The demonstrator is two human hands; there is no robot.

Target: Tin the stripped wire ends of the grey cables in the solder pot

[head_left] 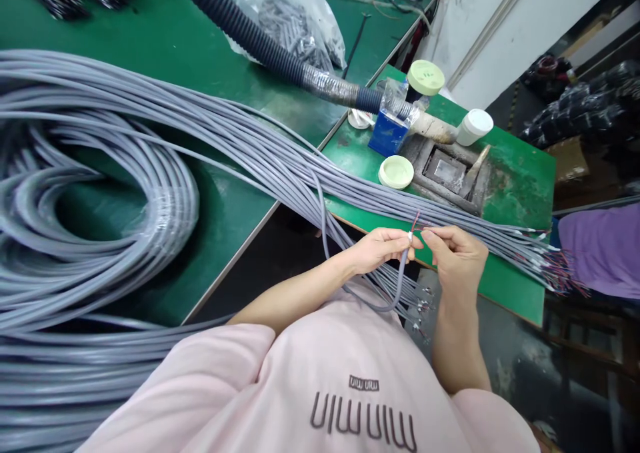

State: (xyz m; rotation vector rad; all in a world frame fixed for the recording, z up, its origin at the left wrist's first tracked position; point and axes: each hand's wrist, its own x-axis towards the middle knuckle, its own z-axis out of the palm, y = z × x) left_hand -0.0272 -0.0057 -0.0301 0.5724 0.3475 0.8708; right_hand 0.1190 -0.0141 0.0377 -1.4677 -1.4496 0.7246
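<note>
On pink shirt (320, 373), "miu miu" lettering

The only writing I can read from here is on the person's pink shirt (320, 373), where dark letters spell "miu miu" large across the front, seen upside down from above, with the same two words repeated in a small framed label just over them.

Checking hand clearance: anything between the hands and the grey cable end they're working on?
Nothing visible. The left hand already pinches the end of the thin grey round cable; the right hand grips its fine coloured wire strands. The large grey cable bundle lies behind, on the green bench.
</note>
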